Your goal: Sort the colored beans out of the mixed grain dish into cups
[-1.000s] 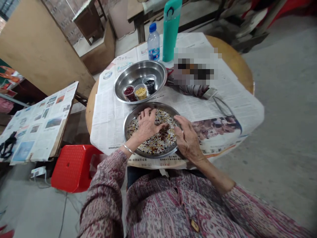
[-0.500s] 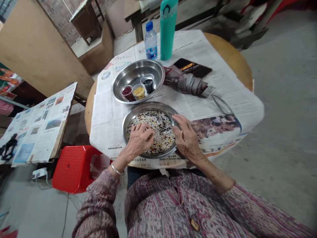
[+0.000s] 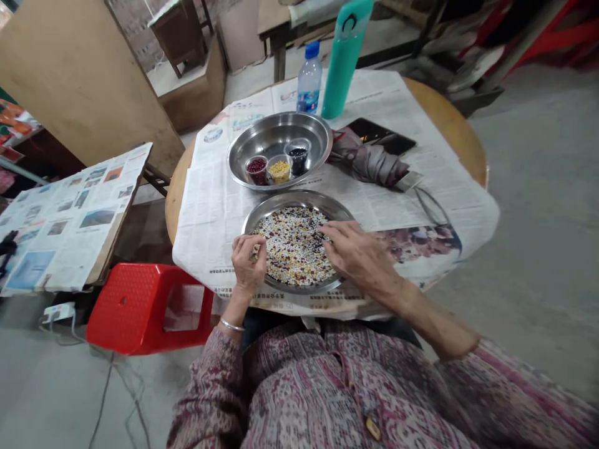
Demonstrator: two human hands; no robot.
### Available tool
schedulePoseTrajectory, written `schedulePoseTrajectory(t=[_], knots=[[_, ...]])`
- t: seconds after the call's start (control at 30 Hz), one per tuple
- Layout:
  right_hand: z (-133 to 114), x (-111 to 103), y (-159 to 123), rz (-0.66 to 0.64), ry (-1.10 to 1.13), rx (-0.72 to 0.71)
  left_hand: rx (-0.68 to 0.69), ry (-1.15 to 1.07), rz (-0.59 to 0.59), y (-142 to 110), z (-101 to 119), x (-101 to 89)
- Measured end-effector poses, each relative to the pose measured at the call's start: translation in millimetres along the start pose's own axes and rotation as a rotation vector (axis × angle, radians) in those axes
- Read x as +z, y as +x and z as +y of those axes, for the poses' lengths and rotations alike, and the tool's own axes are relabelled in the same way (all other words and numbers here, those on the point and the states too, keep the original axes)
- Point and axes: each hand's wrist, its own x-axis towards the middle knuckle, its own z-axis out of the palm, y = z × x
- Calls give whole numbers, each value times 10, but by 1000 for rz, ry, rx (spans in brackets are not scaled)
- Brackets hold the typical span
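A shallow steel basin (image 3: 344, 209) on the newspaper holds a spread mix of white grains and red, yellow and black beans (image 3: 294, 243). At the basin's left rim is my left hand (image 3: 249, 262), its fingers curled in toward the thumb; what lies inside them is hidden. My right hand (image 3: 362, 255) reaches over the right side, fingers stretched out and thumb apart, the tips at the mix. Behind it, a second steel basin (image 3: 253, 140) contains a cup of red beans (image 3: 257, 169), a cup of yellow beans (image 3: 279, 171) and a cup of black beans (image 3: 298, 156).
Newspaper (image 3: 201, 206) covers the round wooden table (image 3: 461, 137). At the back stand a water bottle (image 3: 309, 78) and a teal flask (image 3: 346, 62). A folded umbrella (image 3: 374, 163) and a dark phone (image 3: 384, 135) lie right. A red stool (image 3: 135, 305) stands left.
My left hand has moved from over the mix to the left rim. My right hand has come further inward over the mix. The view has shifted slightly.
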Motion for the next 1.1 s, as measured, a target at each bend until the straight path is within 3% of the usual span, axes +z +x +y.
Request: schedulePoseTrajectory(t=[0.1, 0.2, 0.37, 0.47, 0.6, 0.67, 0.77, 0.9, 1.1], knots=[[24, -26, 211, -223, -27, -10, -79, -71, 61, -39, -11, 25], [8, -2, 326, -363, -113, 60, -116, -121, 55, -67, -19, 38], [-80, 141, 331, -431, -47, 115, -143, -128, 24, -90, -20, 48], [-156, 264, 391, -412, 158, 192, -167, -113, 3, -93, -22, 54], [-277, 371, 535, -465, 664, 402, -187, -120, -17, -101, -33, 58], [-315, 367, 560, -472, 881, 437, -190, -114, -26, -105, -38, 58], [-278, 265, 500, -477, 947, 335, -180, -124, -24, -108, -37, 56], [-59, 43, 327, -478, 704, 191, -156, -156, -4, -100, -18, 51], [76, 4, 137, -604, 575, -223, -186, -133, -28, -97, -8, 47]])
